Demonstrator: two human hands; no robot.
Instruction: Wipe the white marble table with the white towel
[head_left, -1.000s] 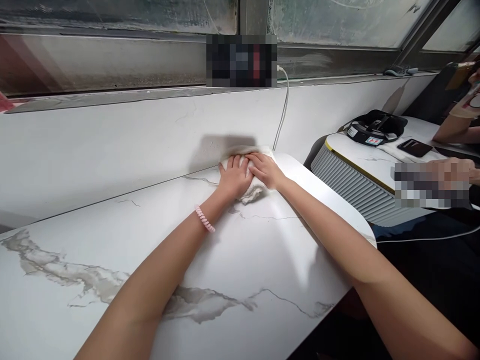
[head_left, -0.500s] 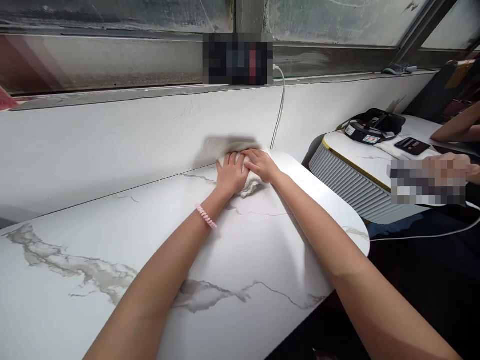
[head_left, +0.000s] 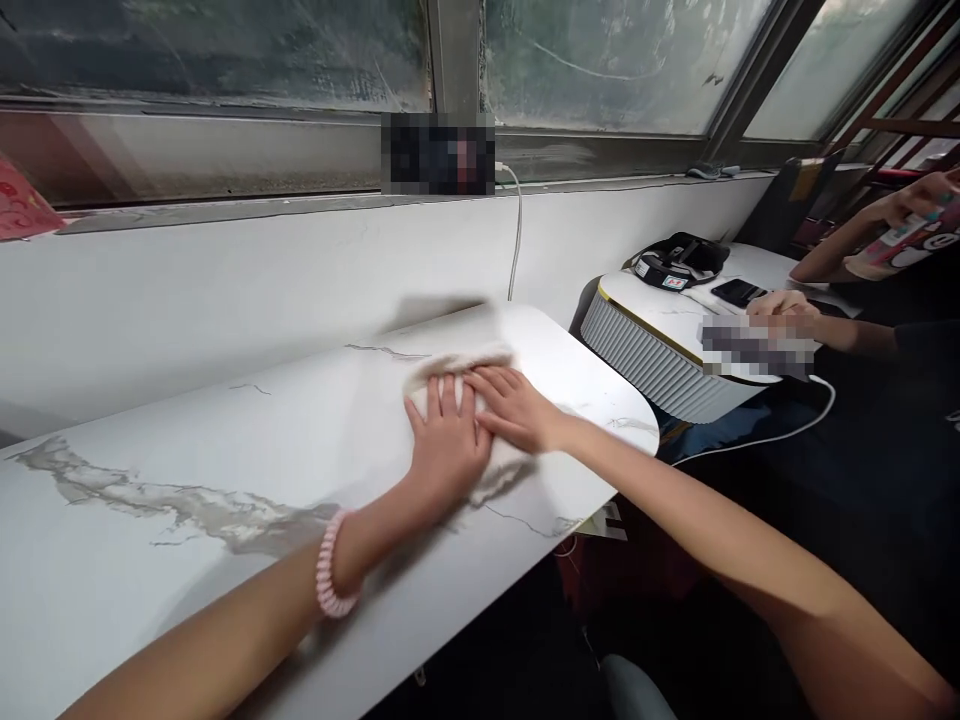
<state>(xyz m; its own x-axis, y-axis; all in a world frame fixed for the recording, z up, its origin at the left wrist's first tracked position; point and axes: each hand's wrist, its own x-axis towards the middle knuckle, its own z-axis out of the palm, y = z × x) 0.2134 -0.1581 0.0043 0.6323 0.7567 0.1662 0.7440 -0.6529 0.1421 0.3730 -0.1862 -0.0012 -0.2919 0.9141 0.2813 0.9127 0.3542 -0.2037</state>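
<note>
A white cloth (head_left: 501, 482) lies on the white, marble-patterned table (head_left: 300, 430), partly hidden beneath both my hands. My left hand (head_left: 448, 445) is flat on it with the fingers spread, and a pink coiled band (head_left: 330, 565) circles that wrist. Beside it, my right hand (head_left: 519, 408) presses down with its fingers stretched out, its fingertips close to the left hand. Neither hand has its fingers wrapped round the cloth. Motion slightly blurs the cloth's edges.
A blurred-out device (head_left: 439, 155) leans on the window ledge, its white cable (head_left: 517, 230) hanging down behind the table. Rightward, a second table (head_left: 652, 360) with a ribbed side carries a black headset (head_left: 679, 262) and a phone (head_left: 739, 291). Another person's hands are there, one holding a bottle (head_left: 911, 235).
Both my hands and the cloth have moved from the wall side of the table toward its near edge. The camera view has shifted right. A bottle in the other person's hand has come into view.
</note>
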